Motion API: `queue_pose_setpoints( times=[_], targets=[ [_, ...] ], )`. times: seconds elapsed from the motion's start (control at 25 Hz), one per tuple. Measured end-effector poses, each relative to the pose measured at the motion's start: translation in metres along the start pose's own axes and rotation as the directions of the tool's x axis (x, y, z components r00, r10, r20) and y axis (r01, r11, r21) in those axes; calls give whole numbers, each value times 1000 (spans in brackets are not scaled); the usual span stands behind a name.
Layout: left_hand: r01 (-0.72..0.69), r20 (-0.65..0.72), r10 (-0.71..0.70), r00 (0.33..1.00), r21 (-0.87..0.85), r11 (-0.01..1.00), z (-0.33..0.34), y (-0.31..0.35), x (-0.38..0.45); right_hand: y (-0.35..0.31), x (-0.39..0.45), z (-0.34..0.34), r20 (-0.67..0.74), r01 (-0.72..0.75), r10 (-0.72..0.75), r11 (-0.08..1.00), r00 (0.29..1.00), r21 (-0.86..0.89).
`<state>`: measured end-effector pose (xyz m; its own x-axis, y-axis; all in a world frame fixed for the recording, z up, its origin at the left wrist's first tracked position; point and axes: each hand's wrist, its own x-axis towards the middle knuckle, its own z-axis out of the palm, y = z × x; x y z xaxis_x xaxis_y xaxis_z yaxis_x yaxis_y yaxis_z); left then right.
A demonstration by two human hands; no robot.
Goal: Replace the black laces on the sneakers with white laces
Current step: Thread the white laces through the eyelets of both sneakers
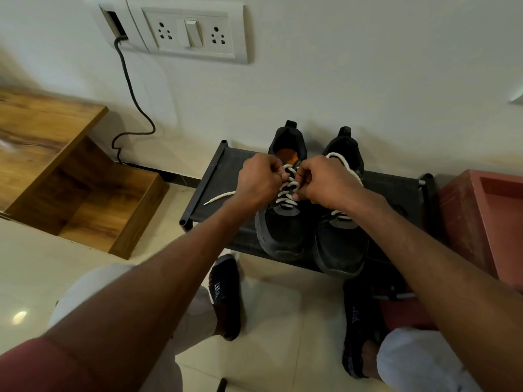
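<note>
Cream wall [368,66] with a socket plate [188,31] behind; below it, a low black rack [396,193] on the tiled floor [268,321]. Item: pair of black sneakers [283,233], side by side on the rack, toes toward me. Item: white lace [288,190], crossed through most eyelets of the left-hand shoe; one loose end trails off the rack's left edge, another loops over the neighbouring shoe's collar. Left hand [259,183] and right hand [325,182]: both grips curled, pinching lace at the upper eyelets. Step, as I judge it: threading the top rows; next, pull both ends even. Room: wooden shelf [70,179] left, red box [481,222] right, wall close behind; open space lies toward me.
</note>
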<state>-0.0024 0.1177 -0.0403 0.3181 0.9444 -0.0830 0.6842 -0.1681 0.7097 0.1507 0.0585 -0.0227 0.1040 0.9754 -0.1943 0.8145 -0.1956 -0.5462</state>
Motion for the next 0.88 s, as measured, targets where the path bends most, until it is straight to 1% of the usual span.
queue_pose_setpoints(
  times=[0.12,0.16,0.28,0.44,0.52,0.6,0.76,0.88],
  targets=[
    [-55,65,48,997,103,993,-10,9,5,3,1,1,22,-2,2,1000,1000,-7],
    [-58,94,48,994,111,992,-14,7,7,3,2,3,29,-2,2,1000,1000,-1],
    [0,102,-2,995,21,1000,-20,-9,8,5,2,7,24,-14,13,999,1000,42],
    [78,16,-77,997,-90,993,-12,-18,-5,3,2,8,28,-29,27,997,999,69],
    [84,-3,-85,996,-131,988,-8,-19,-3,3,2,8,37,-35,33,997,999,68],
    [81,7,-81,997,-158,984,-9,-19,3,3,1,8,43,-36,33,997,999,66],
    [13,58,-2,998,-179,984,-13,-11,9,2,1,6,25,-51,51,998,998,36],
    [-69,42,77,996,-171,983,-14,-9,9,2,0,5,15,-83,82,996,996,22]
  ],
)
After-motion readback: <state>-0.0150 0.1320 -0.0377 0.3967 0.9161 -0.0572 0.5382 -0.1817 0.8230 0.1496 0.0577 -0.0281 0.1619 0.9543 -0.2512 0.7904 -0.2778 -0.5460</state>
